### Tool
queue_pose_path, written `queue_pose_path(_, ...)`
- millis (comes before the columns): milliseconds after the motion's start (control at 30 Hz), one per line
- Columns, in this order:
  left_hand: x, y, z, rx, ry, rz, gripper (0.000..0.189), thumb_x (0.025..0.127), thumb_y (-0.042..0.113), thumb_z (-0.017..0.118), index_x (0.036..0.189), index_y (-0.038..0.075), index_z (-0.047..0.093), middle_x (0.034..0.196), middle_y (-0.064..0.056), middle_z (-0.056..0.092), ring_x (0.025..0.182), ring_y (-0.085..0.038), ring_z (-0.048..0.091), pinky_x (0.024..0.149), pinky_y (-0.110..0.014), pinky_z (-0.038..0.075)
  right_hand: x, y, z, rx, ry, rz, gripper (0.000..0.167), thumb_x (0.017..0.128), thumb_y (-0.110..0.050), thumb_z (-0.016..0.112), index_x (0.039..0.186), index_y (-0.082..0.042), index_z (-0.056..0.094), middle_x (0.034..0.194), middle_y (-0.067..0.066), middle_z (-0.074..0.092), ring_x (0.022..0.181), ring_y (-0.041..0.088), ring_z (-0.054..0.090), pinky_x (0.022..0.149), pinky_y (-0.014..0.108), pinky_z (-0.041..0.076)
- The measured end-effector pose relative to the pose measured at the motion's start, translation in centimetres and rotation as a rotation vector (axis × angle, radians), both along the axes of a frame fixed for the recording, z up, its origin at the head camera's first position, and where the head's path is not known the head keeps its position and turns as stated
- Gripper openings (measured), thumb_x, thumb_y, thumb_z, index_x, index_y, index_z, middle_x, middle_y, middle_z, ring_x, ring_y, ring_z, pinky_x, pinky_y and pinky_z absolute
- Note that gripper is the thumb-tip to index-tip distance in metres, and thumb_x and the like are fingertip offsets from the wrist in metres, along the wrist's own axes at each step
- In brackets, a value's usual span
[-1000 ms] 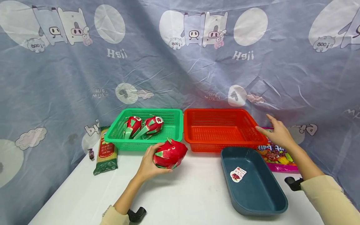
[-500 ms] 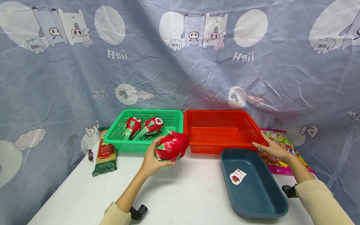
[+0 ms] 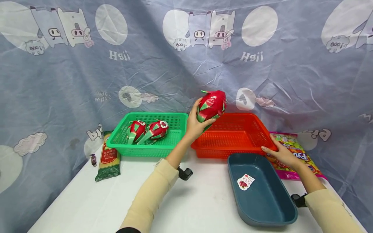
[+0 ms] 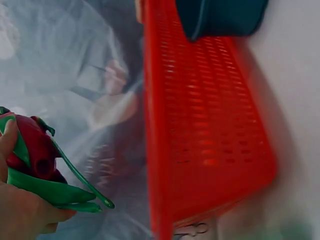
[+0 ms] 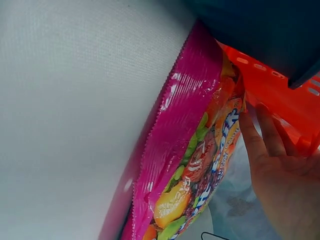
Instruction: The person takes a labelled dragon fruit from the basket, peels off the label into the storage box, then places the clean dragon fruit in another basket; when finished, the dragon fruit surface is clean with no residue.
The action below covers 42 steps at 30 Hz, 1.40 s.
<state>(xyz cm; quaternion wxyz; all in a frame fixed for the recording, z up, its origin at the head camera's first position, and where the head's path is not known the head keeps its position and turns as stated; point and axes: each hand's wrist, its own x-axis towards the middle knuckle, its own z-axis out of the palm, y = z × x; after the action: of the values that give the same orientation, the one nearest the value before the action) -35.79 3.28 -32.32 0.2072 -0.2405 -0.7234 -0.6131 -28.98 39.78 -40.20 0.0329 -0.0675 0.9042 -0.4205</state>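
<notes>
While R fingers (image 5: pixel 271 135) straight at red bskt (image 3: pixel 227 152), L fingers (image 3: pixel 197 105) round dragonfruit (image 3: pixel 214 103), arm (image 3: pixel 158 184) fwd.

Two fruits (image 3: pixel 158 130) are lying in the left basket (image 3: pixel 145 150), and the right basket (image 3: pixel 225 153) is standing just beside it. Before the right basket, a tray (image 3: pixel 263 195) is standing, and a bag (image 3: pixel 298 151) is lying to its right.

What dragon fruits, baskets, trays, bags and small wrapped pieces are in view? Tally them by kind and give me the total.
Dragon fruits: 3
Baskets: 2
Tray: 1
Bags: 2
Small wrapped piece: 1
Total: 9
</notes>
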Motion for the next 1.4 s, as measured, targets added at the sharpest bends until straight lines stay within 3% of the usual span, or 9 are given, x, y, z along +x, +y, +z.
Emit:
queue_pose_path(133,-3.2,2.7,-1.4,-0.093,-0.069,0.074,0.089,0.068,0.031,0.083,0.141,0.034,0.033,0.129,-0.002,0.050,0.110,-0.019,0.050,0.086,-0.035,0.046,-0.2,0.2,0.0,-0.004,0.032,-0.013,0.082,0.095,-0.040,0.048,0.147,-0.018,-0.011,0.139,0.033,0.021,0.117,0.049,0.030,0.088,0.065,0.034)
queue_pose_path(267,-4.9,5.0,-3.7,-0.283,-0.107,0.173,0.087,0.064,0.036,0.084,0.138,0.032,0.038,0.121,-0.006,0.055,0.106,-0.023,0.052,0.084,-0.035,0.046,-0.2,0.0,-0.5,-0.021,0.057,-0.031,0.080,0.094,-0.040,0.048,0.148,-0.020,-0.008,0.138,0.033,0.023,0.113,0.048,0.033,0.085,0.061,0.039)
queue_pose_path(467,-4.8,7.0,-7.0,-0.525,-0.243,0.141,0.083,0.063,0.034,0.086,0.134,0.030,0.044,0.118,-0.005,0.059,0.105,-0.024,0.052,0.083,-0.033,0.046,0.1,-0.2,-1.5,-0.036,0.072,-0.038,0.078,0.094,-0.039,0.048,0.148,-0.020,-0.005,0.138,0.033,0.024,0.114,0.048,0.034,0.084,0.058,0.042)
queue_pose_path(667,-4.6,6.5,-7.0,-0.720,-0.354,0.077,0.076,0.066,0.029,0.084,0.132,0.026,0.046,0.121,-0.008,0.055,0.111,-0.026,0.046,0.083,-0.034,0.048,-0.1,0.0,-1.6,-0.036,0.081,-0.051,0.077,0.095,-0.038,0.048,0.149,-0.021,-0.005,0.136,0.033,0.026,0.110,0.046,0.037,0.082,0.053,0.045)
queue_pose_path(833,-4.8,6.0,-7.2,-0.803,-0.440,0.056,0.076,0.070,0.030,0.081,0.135,0.029,0.042,0.125,-0.009,0.052,0.113,-0.026,0.046,0.085,-0.036,0.047,-0.1,0.1,-1.7,-0.045,0.071,-0.064,0.078,0.095,-0.038,0.048,0.148,-0.022,-0.006,0.138,0.034,0.022,0.111,0.048,0.037,0.083,0.054,0.044)
queue_pose_path(1000,-5.0,6.0,-7.1,-0.898,-0.445,0.005,0.080,0.074,0.033,0.077,0.141,0.030,0.034,0.130,-0.007,0.050,0.113,-0.028,0.049,0.090,-0.036,0.044,-0.1,0.1,-1.9,-0.041,0.091,-0.083,0.078,0.094,-0.039,0.049,0.149,-0.022,-0.005,0.138,0.035,0.023,0.111,0.048,0.037,0.083,0.055,0.044)
queue_pose_path(1100,-5.3,5.7,-7.0,-0.891,-0.469,-0.055,0.081,0.076,0.032,0.076,0.143,0.029,0.031,0.134,-0.007,0.046,0.115,-0.027,0.047,0.090,-0.036,0.043,-0.2,0.1,-2.0,-0.056,0.100,-0.079,0.078,0.095,-0.038,0.049,0.149,-0.022,-0.004,0.138,0.034,0.023,0.112,0.048,0.038,0.085,0.057,0.042)
queue_pose_path(1233,-5.6,4.8,-6.6,-0.851,-0.552,-0.222,0.081,0.083,0.025,0.069,0.148,0.028,0.021,0.144,-0.006,0.033,0.115,-0.022,0.042,0.082,-0.032,0.046,-0.4,0.1,-2.1,-0.058,0.105,-0.085,0.078,0.094,-0.039,0.049,0.149,-0.022,-0.004,0.138,0.034,0.023,0.112,0.049,0.037,0.084,0.057,0.042)
queue_pose_path(1400,-5.7,3.4,-6.1,-0.800,-0.633,-0.401,0.083,0.089,0.016,0.062,0.150,0.028,0.007,0.150,-0.007,0.018,0.098,-0.020,0.040,0.065,-0.029,0.045,-0.3,-0.2,-2.3,-0.083,0.105,-0.098,0.077,0.094,-0.039,0.050,0.149,-0.023,-0.002,0.135,0.033,0.027,0.104,0.044,0.047,0.073,0.039,0.051)
